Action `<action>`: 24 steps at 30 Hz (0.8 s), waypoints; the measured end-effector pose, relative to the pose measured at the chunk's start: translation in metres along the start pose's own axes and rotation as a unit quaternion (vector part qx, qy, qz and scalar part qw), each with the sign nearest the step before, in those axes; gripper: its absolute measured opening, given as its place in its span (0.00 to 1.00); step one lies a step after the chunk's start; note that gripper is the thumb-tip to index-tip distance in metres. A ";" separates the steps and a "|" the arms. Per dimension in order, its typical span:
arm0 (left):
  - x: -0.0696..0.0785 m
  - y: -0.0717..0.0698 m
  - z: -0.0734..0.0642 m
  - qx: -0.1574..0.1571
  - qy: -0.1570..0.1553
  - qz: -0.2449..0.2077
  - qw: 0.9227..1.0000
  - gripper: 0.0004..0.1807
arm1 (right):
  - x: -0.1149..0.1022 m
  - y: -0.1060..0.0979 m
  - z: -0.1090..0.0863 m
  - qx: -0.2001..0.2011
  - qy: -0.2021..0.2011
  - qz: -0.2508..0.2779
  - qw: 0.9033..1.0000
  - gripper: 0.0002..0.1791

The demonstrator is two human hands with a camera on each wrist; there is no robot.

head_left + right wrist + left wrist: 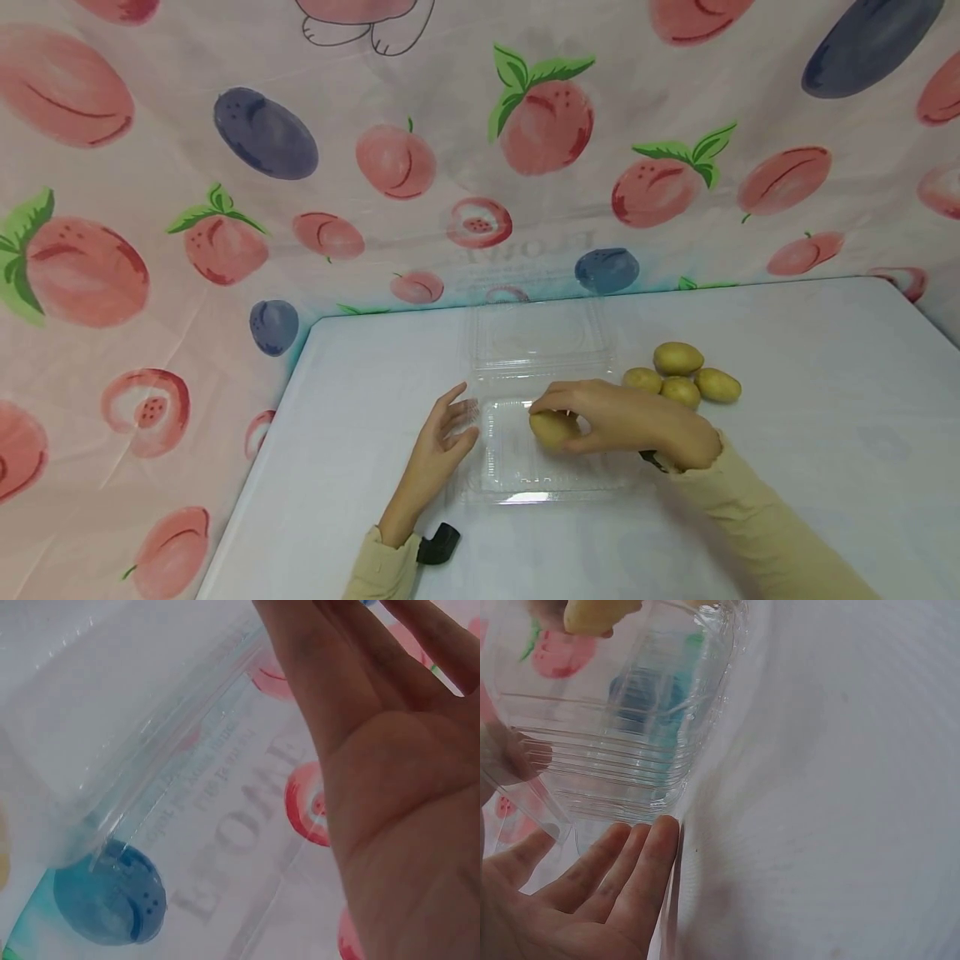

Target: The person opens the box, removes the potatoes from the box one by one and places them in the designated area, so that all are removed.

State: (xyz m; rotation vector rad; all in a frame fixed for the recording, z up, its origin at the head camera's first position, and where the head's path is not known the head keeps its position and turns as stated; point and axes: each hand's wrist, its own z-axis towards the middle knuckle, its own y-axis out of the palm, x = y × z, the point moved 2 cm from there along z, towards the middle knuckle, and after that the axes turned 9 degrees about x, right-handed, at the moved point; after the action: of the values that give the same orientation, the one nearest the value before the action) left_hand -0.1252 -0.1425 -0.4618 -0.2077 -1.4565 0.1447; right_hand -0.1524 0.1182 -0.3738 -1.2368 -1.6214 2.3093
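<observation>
A clear plastic clamshell box [513, 467] lies on the white table with its lid [540, 337] folded back toward the wall. Over the box's base, my right hand [618, 414] holds a yellow potato [553, 431] between fingers and thumb. In the right wrist view the palm [412, 787] shows, but the potato in its grasp does not. My left hand [441, 442] is at the box's left side, fingers loosely extended. The left wrist view shows its fingertips [656, 840] at the ribbed plastic wall [615, 765], seemingly touching it.
Several more yellow potatoes [678, 358] lie in a cluster right of the box, beyond my right forearm. A fruit-print cloth [420, 75] hangs behind and to the left of the table [825, 467]. Dark bands with a black piece [438, 543] sit at the wrists.
</observation>
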 end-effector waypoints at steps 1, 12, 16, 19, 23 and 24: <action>0.000 0.000 0.000 0.000 0.001 0.000 1.000 0.35 | 0.001 -0.001 -0.002 0.003 -0.002 0.000 1.000 0.23; -0.003 0.000 0.000 -0.002 -0.005 0.001 1.000 0.35 | 0.006 -0.011 -0.016 0.035 -0.020 -0.041 0.998 0.22; -0.003 0.000 0.000 -0.002 -0.004 -0.001 1.000 0.35 | 0.007 -0.014 -0.020 0.040 -0.016 -0.051 0.998 0.21; -0.003 0.000 0.000 -0.004 -0.002 -0.003 1.000 0.35 | 0.007 -0.017 -0.024 0.045 -0.013 -0.064 0.997 0.20; -0.003 0.000 0.001 -0.006 0.001 -0.003 1.000 0.35 | 0.008 -0.022 -0.029 0.053 -0.005 -0.081 0.995 0.21; -0.003 -0.001 0.001 -0.006 0.002 -0.003 1.000 0.35 | 0.009 -0.023 -0.031 0.054 -0.003 -0.082 0.995 0.21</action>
State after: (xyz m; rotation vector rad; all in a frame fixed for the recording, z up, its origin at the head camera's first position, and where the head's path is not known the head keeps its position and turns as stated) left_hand -0.1265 -0.1437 -0.4646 -0.2131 -1.4542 0.1305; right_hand -0.1476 0.1560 -0.3634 -1.0348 -1.5155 2.2680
